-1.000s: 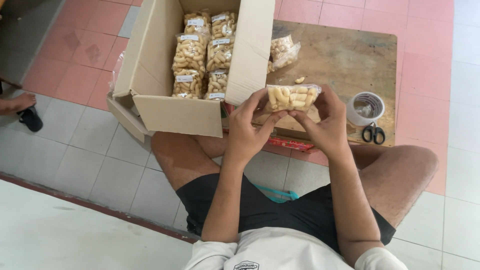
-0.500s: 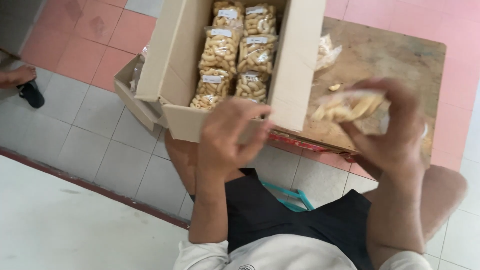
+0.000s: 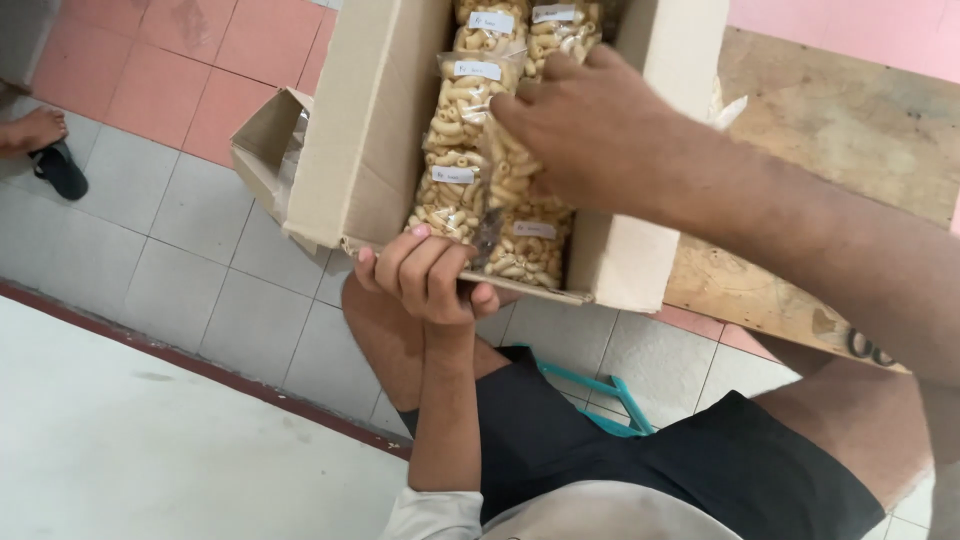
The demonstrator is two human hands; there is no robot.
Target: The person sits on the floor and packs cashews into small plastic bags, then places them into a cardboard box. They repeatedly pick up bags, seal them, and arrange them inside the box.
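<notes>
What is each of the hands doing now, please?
Left hand: closed on the box edge.
Right hand: in the box, on the snack bags; grip cannot be told.

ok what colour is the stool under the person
Teal; the plastic stool shows between the legs in the head view.

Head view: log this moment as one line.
left hand: grips near rim of brown cardboard box | right hand: flat on clear pasta bags inside box | behind: wooden board
</notes>
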